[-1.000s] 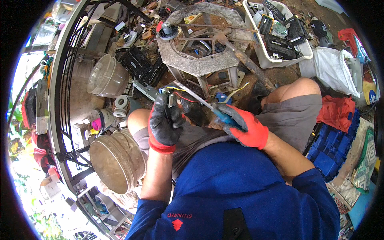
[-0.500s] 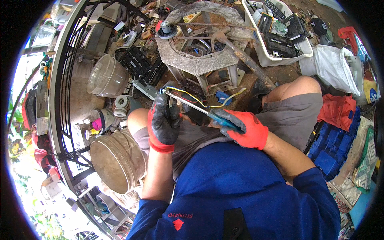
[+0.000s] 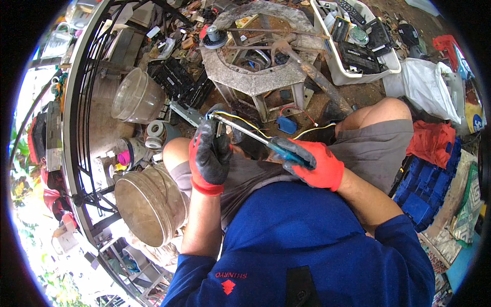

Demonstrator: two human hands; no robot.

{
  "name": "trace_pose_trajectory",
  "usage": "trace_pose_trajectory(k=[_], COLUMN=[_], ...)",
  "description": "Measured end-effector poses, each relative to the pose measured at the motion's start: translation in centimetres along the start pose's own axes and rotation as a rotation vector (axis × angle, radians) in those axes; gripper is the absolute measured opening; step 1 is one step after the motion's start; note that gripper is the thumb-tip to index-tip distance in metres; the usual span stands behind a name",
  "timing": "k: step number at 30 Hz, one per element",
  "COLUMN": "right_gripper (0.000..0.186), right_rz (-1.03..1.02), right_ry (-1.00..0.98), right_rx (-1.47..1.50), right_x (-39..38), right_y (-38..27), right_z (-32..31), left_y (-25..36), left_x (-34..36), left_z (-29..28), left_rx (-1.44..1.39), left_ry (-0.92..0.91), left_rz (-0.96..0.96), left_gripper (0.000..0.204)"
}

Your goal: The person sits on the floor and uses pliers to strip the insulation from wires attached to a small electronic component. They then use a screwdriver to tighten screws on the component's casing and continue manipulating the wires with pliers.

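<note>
1 screwdriver (image 3: pixel 275 148): gripped in right hand (image 3: pixel 318 162), tip at left.
Left hand (image 3: pixel 210 159): closed round small part (image 3: pixel 219 128).
Yellow wire (image 3: pixel 245 122): between hands.

Daylight is flooding in from the left, blowing out the foliage (image 3: pixel 21 192) to near white and leaving the metal rack (image 3: pixel 70 153) dark against it. Mid-scene I'm seeing softer, fairly even light; shadow is pooling under the octagonal stand (image 3: pixel 263 87), and the left hand (image 3: pixel 210 156), darkly gloved, is losing detail. The white bag (image 3: pixel 427 84) is glaring slightly; the screwdriver (image 3: pixel 243 130) is catching a pale highlight. Little motion blur is showing. Fisheye is bowing the rack, rim clutter is going soft, black is filling the corners.
</note>
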State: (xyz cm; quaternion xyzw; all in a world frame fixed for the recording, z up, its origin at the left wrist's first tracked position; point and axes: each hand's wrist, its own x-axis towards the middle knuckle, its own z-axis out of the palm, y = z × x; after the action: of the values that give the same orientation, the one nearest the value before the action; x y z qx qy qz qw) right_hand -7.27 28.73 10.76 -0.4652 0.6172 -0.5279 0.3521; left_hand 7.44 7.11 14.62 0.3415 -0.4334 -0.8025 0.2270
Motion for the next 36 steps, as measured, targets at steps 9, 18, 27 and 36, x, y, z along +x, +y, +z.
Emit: trace_pose_trajectory(k=[9, 18, 27, 36], right_gripper=[0.057, 0.057, 0.057, 0.058], right_rz=[-0.016, -0.014, 0.017, 0.099], right_ry=[0.004, 0.001, -0.017, -0.141], right_rx=[-0.020, -0.026, 0.097, 0.235], right_x=[0.1, 0.1, -0.2, -0.1], right_y=[-0.2, 0.1, 0.6, 1.3], right_z=[0.0, 0.0, 0.1, -0.2], left_y=[-0.3, -0.7, -0.2, 0.0], left_x=[0.2, 0.8, 0.5, 0.3], left_z=[-0.2, -1.6, -1.1, -0.7], left_rx=[0.037, -0.051, 0.108, 0.163], left_ry=[0.095, 0.019, -0.036, 0.039], left_rz=[-0.012, -0.064, 0.014, -0.001], left_gripper=[0.044, 0.035, 0.050, 0.052])
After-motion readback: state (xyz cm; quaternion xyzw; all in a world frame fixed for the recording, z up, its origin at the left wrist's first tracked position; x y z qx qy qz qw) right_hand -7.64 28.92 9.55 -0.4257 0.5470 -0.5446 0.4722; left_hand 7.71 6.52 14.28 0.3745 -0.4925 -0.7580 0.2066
